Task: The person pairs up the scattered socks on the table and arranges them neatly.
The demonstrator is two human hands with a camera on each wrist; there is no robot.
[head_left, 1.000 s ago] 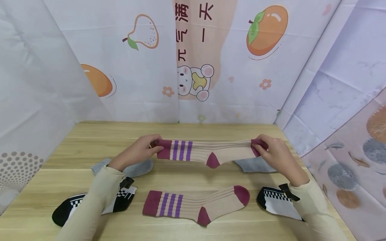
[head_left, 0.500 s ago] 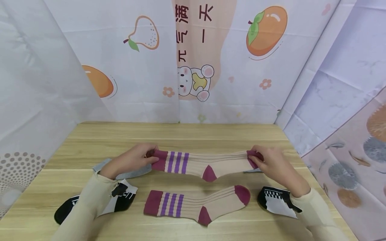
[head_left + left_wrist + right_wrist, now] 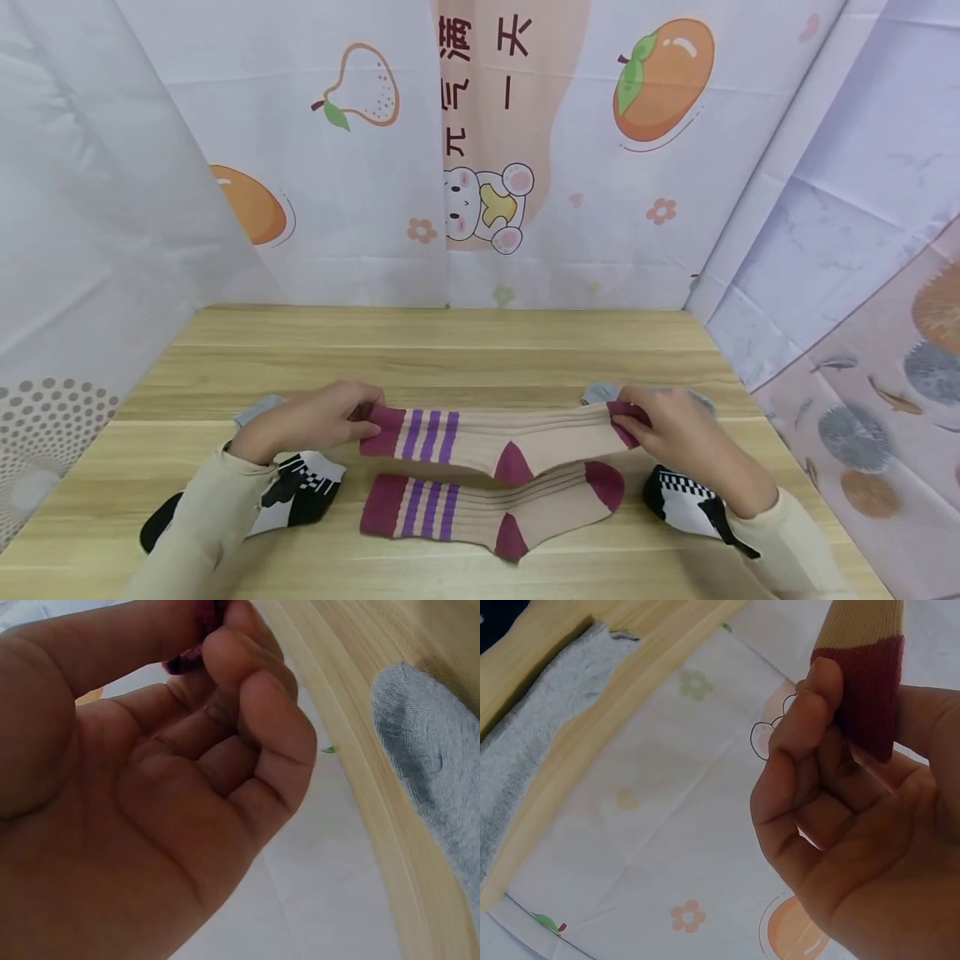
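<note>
Stretched between my two hands is a beige ribbed sock (image 3: 480, 429) with maroon cuff, heel and toe and purple stripes. My left hand (image 3: 318, 417) pinches its maroon cuff; in the left wrist view only a bit of maroon knit (image 3: 184, 661) shows at the fingertips. My right hand (image 3: 678, 437) pinches the maroon toe (image 3: 870, 697), thumb against fingers. A matching sock (image 3: 487, 512) lies flat on the table just in front, toe to the right. The held sock's heel overlaps its upper edge in the head view.
Black-and-white checkered socks lie under each forearm, one at the left (image 3: 303, 492) and one at the right (image 3: 686, 504). Grey socks lie behind, one by the left wrist (image 3: 258, 408) and one behind the right hand (image 3: 600, 393). A printed curtain (image 3: 360, 208) hangs behind the wooden table (image 3: 450, 350).
Both hands have brought the stretched sock down and toward the body, closer to the matching sock on the table. The grey sock behind the right hand now shows more.
</note>
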